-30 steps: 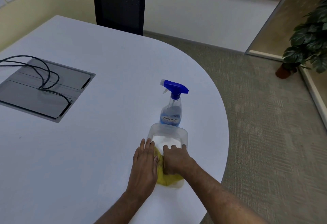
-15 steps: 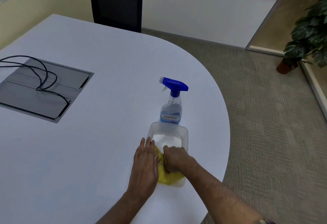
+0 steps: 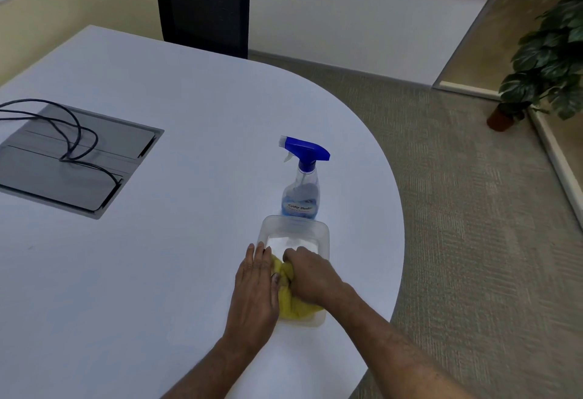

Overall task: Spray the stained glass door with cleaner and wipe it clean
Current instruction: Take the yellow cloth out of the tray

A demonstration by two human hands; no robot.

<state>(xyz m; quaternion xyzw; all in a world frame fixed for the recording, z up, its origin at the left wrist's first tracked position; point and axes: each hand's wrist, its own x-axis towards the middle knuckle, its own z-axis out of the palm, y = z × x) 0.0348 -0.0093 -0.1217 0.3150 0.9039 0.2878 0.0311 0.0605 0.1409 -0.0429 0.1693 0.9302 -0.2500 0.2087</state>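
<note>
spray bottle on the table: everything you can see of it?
The spray bottle stands upright on the white table, just beyond the far end of the clear plastic tub; whether they touch is unclear. It has a blue trigger head with its nozzle pointing left, a clear plastic body partly filled with blue liquid, and a label too blurred to read. No hand touches it.

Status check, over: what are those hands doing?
Right hand gripping yellow cloth in clear tub. Left hand flat beside. Spray bottle untouched.
</note>
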